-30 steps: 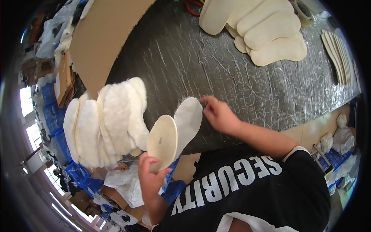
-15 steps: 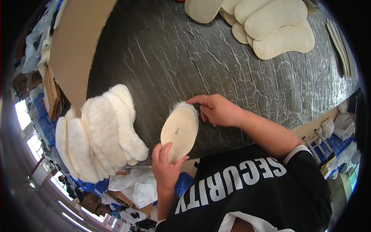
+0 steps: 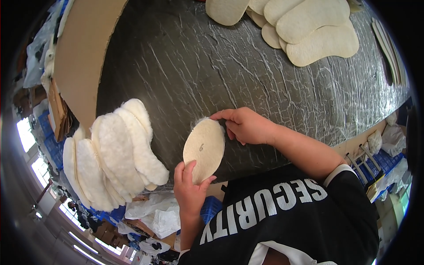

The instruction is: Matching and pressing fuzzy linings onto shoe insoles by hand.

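Fleece fringes the far edge of the insole point(image 3: 204, 150) I hold over the near edge of the dark, wrinkled table point(image 3: 190, 66), smooth backing turned up toward me. My left hand point(image 3: 190, 187) pinches its near end, thumb on top and fingers curled beneath. My right hand point(image 3: 245, 126) closes on the far end, forefinger stretched along the rim and the other fingers folded against the edge.

It looks light and limp to me, a thin flat sole with a soft pile on the underside; I judge it would bend or flop if taken by one tip alone, so a hold at both ends, as now, suits it best. The backing seems dry and a little rough, not slippery, and nothing about it looks breakable, though the fluff could snag or shed.

Just to my left a fanned stack of fleecy insoles point(image 3: 112, 154) lies pile-up at the table's edge, apart from the one in hand. Far across the table rests a heap of plain flat soles point(image 3: 304, 26), and a cardboard sheet point(image 3: 81, 57) covers the left side.
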Demonstrator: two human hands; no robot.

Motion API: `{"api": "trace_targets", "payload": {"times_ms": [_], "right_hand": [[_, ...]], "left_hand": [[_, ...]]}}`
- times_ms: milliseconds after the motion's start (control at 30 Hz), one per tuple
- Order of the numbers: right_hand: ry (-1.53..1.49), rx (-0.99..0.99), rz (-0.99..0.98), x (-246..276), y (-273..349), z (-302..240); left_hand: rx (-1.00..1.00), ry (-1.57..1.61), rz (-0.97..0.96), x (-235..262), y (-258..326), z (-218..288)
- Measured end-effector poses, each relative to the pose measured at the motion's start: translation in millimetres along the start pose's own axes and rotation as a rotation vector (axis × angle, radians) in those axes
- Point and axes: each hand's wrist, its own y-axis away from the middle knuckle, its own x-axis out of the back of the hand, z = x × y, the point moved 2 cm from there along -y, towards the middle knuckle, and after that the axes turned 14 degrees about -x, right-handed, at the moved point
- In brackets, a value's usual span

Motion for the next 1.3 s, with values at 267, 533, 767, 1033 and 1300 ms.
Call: {"api": "trace_targets", "payload": {"times_ms": [267, 533, 767, 1033, 1300], "right_hand": [[0.003, 0.008, -0.010, 1, 0, 0], [-0.046, 0.040, 0.003, -1, -2, 2], [-0.101, -0.016, 0.097, 2, 2, 4], [-0.197, -0.049, 0.206, 39, 35, 29], [-0.391, -0.060, 0.360, 71, 69, 58]], "left_hand": [[0.024, 0.002, -0.018, -2, -4, 3], [0.049, -0.039, -0.044, -7, -7, 3], [0.015, -0.089, -0.048, -12, -9, 4], [-0.087, 0.064, -0.068, -22, -40, 37], [-0.210, 0.017, -0.142, -36, -77, 75]]}}
